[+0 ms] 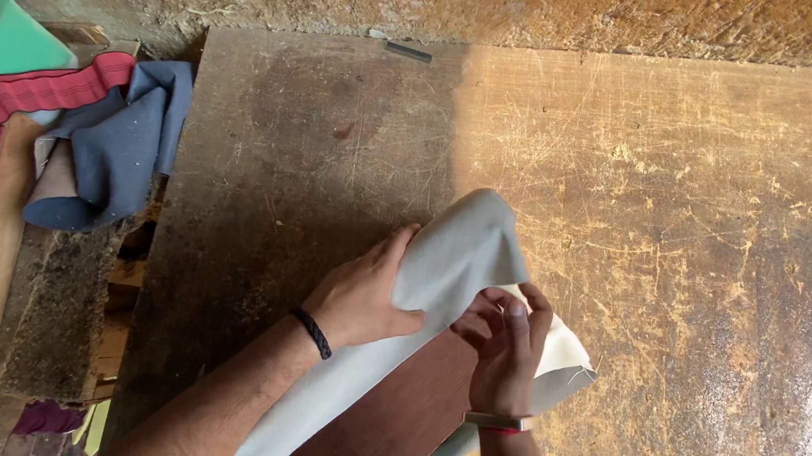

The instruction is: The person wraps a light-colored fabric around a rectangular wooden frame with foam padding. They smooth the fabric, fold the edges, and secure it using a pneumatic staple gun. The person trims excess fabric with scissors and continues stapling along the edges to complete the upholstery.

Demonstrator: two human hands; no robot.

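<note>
my left hand (358, 298) grips the pale grey sheet (453, 263) from the 9 o'clock side, fingers closed on its folded-over top. my right hand (505, 354) pinches the sheet's edge at 4 o'clock. sheet drapes over a reddish-brown board (385, 427), low centre of the scratched wooden tabletop (690, 208). blue-grey fabric (117, 152) and red ribbed cloth (7, 101) lie at 10 o'clock, well apart. small metal piece (408, 51) at 12.
</note>
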